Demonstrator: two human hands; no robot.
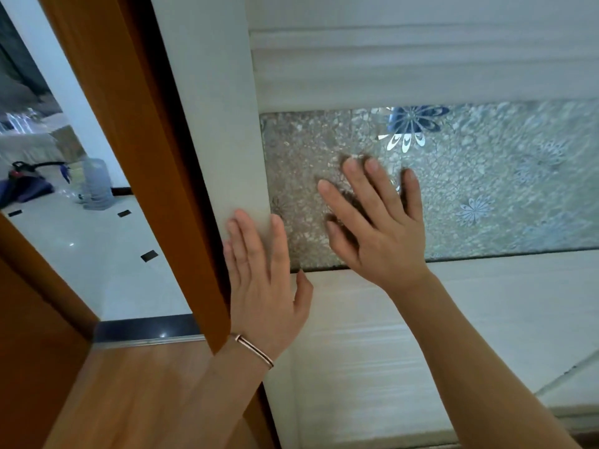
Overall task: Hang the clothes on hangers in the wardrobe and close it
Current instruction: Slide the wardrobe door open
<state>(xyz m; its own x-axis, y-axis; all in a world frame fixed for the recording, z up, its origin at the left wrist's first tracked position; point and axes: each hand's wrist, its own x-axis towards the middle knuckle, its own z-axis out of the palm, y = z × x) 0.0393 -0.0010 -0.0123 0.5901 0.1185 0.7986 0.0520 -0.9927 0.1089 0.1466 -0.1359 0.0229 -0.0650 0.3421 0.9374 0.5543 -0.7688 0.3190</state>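
The white wardrobe door (405, 335) fills the right of the view, with a band of patterned frosted glass (502, 189) across it. My left hand (262, 280) lies flat on the door's left upright frame, fingers straight, a thin bracelet on the wrist. My right hand (376, 222) presses flat on the glass with its fingers spread. The door's left edge sits against the wardrobe's brown wooden side (136, 124). No clothes or hangers show; the wardrobe's inside is hidden.
Left of the brown side panel, a doorway opens onto a white tiled floor (97, 254) with a large water bottle (95, 186) and a dark appliance (26, 186). Wooden flooring (146, 384) lies below my arms.
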